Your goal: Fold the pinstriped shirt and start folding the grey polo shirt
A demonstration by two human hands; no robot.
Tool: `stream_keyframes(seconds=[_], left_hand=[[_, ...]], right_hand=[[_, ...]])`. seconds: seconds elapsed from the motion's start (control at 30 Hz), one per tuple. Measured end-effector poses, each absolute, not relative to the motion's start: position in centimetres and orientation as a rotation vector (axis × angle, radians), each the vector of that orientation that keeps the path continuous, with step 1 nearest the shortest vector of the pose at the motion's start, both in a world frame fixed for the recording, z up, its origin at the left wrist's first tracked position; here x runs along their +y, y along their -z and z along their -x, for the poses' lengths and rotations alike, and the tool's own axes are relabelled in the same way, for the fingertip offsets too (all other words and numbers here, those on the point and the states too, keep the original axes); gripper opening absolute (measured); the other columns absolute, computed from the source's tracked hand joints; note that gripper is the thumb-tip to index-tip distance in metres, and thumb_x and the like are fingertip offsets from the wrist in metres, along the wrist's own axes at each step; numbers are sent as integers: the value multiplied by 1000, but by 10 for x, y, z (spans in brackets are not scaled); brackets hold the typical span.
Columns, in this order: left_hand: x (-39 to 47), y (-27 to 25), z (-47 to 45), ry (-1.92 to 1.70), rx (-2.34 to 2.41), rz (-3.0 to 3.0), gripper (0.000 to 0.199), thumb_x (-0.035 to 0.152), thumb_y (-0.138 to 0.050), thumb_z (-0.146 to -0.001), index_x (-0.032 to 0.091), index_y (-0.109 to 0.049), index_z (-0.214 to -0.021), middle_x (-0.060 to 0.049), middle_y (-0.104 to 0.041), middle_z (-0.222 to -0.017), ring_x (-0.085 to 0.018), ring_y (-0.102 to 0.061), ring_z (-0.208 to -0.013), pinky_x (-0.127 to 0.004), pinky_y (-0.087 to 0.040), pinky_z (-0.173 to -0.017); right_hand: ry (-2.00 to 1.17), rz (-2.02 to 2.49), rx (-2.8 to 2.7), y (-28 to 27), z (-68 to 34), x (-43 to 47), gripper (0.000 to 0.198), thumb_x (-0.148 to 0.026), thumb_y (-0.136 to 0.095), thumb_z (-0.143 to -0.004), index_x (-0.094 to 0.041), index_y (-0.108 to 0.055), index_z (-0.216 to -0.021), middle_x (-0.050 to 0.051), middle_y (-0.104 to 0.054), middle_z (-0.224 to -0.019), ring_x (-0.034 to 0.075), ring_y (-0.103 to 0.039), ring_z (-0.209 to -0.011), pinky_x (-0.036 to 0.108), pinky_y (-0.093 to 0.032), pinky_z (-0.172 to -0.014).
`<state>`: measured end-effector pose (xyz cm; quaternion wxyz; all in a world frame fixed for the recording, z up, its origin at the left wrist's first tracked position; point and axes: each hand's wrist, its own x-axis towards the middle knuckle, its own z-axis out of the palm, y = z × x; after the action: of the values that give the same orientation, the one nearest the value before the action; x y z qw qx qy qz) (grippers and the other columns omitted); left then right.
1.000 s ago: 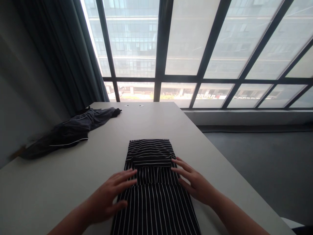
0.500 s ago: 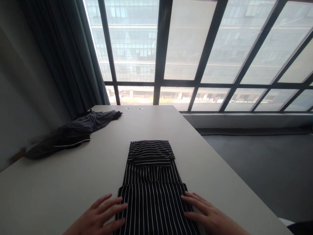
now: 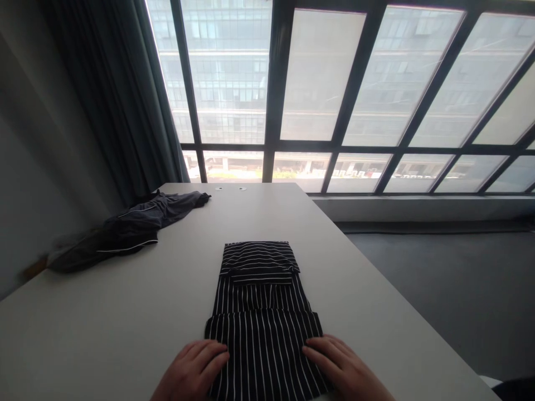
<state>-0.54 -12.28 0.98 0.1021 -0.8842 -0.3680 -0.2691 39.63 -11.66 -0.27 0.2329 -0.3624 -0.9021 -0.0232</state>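
One pale bench [image 3: 259, 214] runs up the frame, and at lower centre lies one striped garment [image 3: 267, 326], folded, probably light, soft and hard to damage, best held by both side edges. One dark garment [image 3: 134, 228] sprawls at middle left; two hands, left hand [image 3: 193, 367] and right hand [image 3: 340, 365], rest on the striped edges, fingers bent, whether pinching I can't tell.
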Motion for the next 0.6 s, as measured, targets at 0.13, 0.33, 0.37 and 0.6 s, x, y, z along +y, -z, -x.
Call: stream_keyframes(seconds=[0.13, 0.33, 0.37, 0.6], left_hand=[[-115, -19, 7, 880, -1025, 2697, 51, -6, -44, -86, 26, -68, -117, 1, -82, -109, -16, -77, -100, -33, -54, -108], [-109, -44, 9, 945, -751, 3016, 39, -2, -44, -90, 24, -65, -110, -1, -83, -102, -14, -79, -92, -29, -58, -101], [-108, -47, 9, 962, -740, 3053, 39, -1, -44, -91, 24, -65, -113, -3, -82, -102, -14, -79, -90, -28, -60, -97], [-84, -56, 25, 1067, -1027, 3067, 31, 12, -51, -98, 28, -72, -116, -4, -82, -99, -16, -79, -90, -24, -62, -86]], right_hand=[[-62, 978, -2486, -5, -399, -113, 36, -7, -52, -97, -25, -72, -121, 8, -78, -120, 22, -74, -114, 40, -54, -115], [-385, 924, -2488, -27, -407, -107, 28, -17, -58, -97, -26, -71, -121, 8, -79, -118, 21, -76, -110, 41, -50, -120], [-442, 929, -2468, -31, -408, -105, 29, -17, -56, -98, -27, -71, -121, 8, -79, -118, 21, -76, -110, 40, -50, -120], [-751, 1168, -2228, -59, -415, -83, 28, -36, -56, -104, -28, -79, -117, 9, -80, -114, 27, -74, -116, 39, -61, -102]])
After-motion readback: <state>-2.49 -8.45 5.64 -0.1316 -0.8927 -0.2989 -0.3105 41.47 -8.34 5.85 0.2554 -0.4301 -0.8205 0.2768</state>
